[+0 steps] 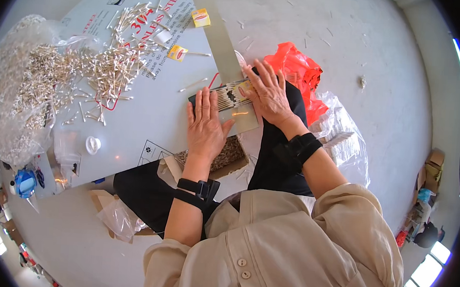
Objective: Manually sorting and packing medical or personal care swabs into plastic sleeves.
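A flat clear pack of cotton swabs (229,97) with a small yellow label lies near the table's right edge, between my hands. My left hand (208,125) is flat at its left end, fingers stretched out and side by side. Over the right end rests my right hand (271,96), its fingers extended and slightly apart. Both palms face down, and neither hand grips anything. The pack's ends are partly hidden under my fingers. Loose cotton swabs (112,74) are heaped on the grey table (157,112) to the left.
A large clear bag of swabs (18,83) slumps at the far left. Two yellow labels (177,53) and a white round lid (93,144) lie on the table. A cardboard box (233,168) of swabs sits below my hands. Red plastic bag (303,74) and clear bag (342,140) are at right.
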